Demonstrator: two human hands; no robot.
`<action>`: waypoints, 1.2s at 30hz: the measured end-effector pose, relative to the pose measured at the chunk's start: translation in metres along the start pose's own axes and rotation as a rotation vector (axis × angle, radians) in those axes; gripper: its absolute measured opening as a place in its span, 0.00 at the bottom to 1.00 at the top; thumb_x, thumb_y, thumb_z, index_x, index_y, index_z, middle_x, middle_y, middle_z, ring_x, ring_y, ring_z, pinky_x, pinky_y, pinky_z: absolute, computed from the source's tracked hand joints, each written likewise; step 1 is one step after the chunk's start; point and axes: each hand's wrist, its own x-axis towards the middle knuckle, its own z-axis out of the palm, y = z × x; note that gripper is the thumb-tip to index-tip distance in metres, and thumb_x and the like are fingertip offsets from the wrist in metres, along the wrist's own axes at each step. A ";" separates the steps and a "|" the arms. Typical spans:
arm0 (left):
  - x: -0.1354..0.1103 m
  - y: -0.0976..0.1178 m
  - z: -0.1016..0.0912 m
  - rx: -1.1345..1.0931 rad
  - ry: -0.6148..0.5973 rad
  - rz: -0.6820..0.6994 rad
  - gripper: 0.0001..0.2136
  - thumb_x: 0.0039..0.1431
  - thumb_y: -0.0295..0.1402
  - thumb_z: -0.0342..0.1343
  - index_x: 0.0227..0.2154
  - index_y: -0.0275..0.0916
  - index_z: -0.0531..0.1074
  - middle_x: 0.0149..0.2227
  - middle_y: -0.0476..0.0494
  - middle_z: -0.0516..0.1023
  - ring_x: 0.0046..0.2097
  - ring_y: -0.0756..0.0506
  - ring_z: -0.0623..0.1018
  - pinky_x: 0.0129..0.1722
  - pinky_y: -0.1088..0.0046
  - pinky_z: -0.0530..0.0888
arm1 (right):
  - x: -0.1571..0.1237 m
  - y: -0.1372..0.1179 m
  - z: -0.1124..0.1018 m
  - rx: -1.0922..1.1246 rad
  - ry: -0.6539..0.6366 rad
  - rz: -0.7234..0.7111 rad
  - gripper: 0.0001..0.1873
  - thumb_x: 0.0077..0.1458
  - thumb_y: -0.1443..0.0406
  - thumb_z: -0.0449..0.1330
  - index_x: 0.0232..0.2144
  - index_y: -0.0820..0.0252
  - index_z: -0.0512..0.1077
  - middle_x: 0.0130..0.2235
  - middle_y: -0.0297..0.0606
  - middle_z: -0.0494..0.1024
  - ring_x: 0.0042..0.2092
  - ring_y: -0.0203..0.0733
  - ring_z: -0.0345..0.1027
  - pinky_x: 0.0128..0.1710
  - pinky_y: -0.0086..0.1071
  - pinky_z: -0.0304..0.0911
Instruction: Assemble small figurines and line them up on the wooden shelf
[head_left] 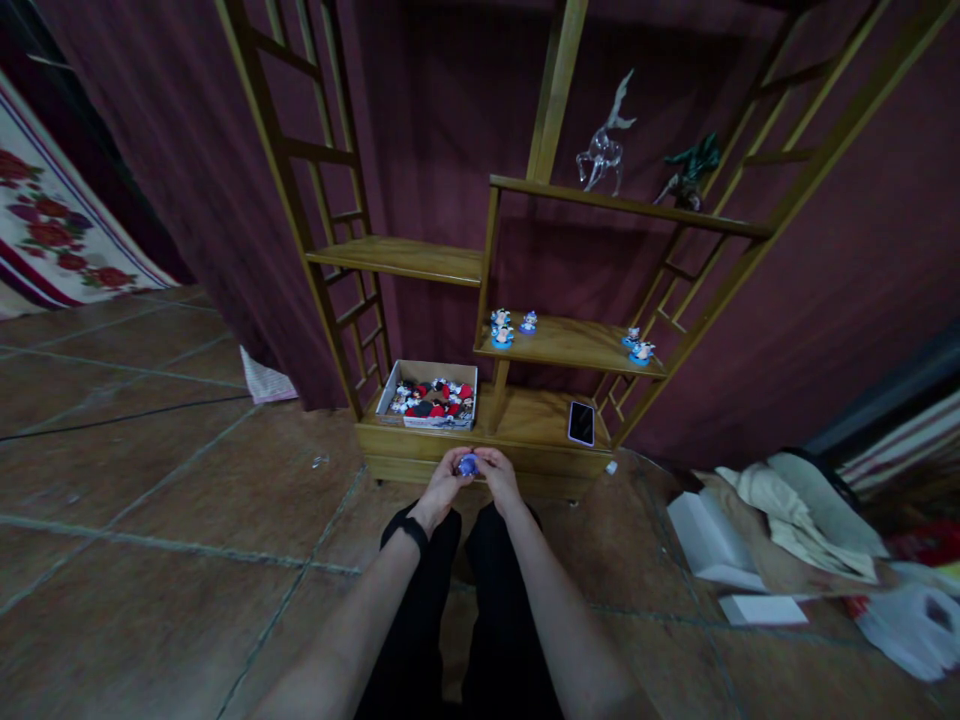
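Jumbled figurines (435, 398) in carton (439, 370); left hand (444, 478), right hand (499, 474) hold purple piece (467, 465)

Small round purple object (468, 466): sides were hidden by bare fingers (453, 459).
Brown wooden shelf (574, 340): top was cut off.

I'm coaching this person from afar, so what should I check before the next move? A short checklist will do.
1. Purple item held between left hand and right hand: ok.
2. Figurines upright on the middle shelf: ok.
3. Box resting on the bottom shelf: ok.
4. Phone apart from both hands: ok.
5. Purple item's exact shape: cannot tell, too small and partly covered.
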 end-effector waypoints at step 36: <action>0.006 -0.012 -0.009 -0.097 0.075 -0.068 0.18 0.34 0.25 0.67 0.34 0.34 0.75 0.33 0.41 0.79 0.35 0.47 0.77 0.42 0.69 0.70 | 0.004 0.011 -0.002 -0.092 -0.010 0.102 0.14 0.36 0.61 0.63 0.29 0.59 0.72 0.31 0.33 0.77 0.34 0.39 0.71 0.34 0.33 0.67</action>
